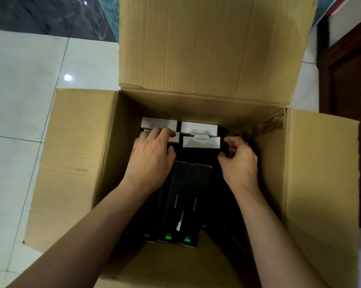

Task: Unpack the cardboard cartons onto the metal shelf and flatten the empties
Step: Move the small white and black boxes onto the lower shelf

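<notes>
The open cardboard carton (75,163) stands on the tiled floor (19,100) with all its flaps folded out. It is still packed with slim black boxes (179,196) standing side by side, and the metal shelf is out of view. Because the boxes sit tight, the best move is probably to loosen one row at a time and lift straight up, which avoids scraping the carton walls. At the far end, their white hang-tab tops (200,140) give the easiest purchase. The left grip (150,154) is released, with its fingers laid across a white top and the thumb apart. The right grip (239,161) curls in the dark gap just beside the right-hand row. I cannot tell whether it is grasping a box.
</notes>
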### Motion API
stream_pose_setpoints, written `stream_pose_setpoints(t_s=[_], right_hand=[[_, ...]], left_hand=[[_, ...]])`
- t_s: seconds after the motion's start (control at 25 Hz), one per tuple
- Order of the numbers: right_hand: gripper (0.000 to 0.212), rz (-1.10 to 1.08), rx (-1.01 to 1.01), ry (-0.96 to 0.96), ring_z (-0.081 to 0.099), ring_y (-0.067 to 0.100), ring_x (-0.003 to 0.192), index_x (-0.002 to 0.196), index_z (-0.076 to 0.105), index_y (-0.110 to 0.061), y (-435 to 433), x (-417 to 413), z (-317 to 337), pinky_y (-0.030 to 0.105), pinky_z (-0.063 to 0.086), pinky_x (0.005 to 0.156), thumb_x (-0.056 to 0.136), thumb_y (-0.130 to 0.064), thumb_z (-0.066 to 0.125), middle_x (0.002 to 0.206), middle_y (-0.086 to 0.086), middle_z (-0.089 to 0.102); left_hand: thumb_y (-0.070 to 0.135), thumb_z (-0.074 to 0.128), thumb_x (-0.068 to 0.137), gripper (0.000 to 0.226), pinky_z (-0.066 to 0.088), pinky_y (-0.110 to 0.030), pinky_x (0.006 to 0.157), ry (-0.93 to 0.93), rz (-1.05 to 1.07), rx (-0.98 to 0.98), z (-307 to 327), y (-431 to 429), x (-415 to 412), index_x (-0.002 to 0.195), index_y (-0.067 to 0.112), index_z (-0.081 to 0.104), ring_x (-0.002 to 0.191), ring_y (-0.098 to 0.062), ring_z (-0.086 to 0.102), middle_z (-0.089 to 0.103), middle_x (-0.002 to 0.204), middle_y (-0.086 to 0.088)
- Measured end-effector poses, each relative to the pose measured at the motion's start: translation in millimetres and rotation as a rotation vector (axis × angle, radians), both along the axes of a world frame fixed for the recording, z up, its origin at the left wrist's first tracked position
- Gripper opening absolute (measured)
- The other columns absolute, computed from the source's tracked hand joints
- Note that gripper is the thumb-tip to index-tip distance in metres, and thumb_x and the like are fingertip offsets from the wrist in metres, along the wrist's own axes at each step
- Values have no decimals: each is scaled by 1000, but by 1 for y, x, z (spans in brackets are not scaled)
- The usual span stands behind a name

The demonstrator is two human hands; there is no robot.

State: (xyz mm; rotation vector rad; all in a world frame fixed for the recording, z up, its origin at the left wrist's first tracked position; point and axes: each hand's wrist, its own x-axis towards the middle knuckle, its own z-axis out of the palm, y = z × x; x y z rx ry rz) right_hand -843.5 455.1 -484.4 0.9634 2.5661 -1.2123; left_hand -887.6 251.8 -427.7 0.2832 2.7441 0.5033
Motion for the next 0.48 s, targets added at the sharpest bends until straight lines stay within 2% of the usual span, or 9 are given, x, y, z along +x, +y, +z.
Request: stream_pose_setpoints(t_s=[0.2, 0.4, 0.48], right_hand=[[48, 22, 9, 19, 64, 14, 108, 124, 66, -25, -2, -5, -16, 28, 51, 90, 80, -7, 75, 119, -1, 67], [48, 48, 32, 26, 65, 16, 105, 122, 65, -29, -6, -5, -26, 34, 54, 89, 79, -10, 75, 117, -1, 66], [44, 65, 47, 19, 65, 17, 104, 119, 65, -28, -5, -4, -28, 33, 54, 86, 79, -11, 77, 117, 0, 65]], left_hand=[[17, 56, 95, 43, 44, -48, 102, -56, -29, -100, -25, 3, -25, 138, 21, 50, 123, -34, 49, 53, 135, -10], [12, 64, 89, 49, 43, -49, 103, -107, -28, -128, -37, 0, -37, 136, 21, 52, 123, -37, 47, 50, 135, -11], [12, 66, 88, 50, 43, -48, 104, -101, -25, -148, -39, 0, -38, 135, 22, 54, 125, -37, 45, 47, 136, -10]])
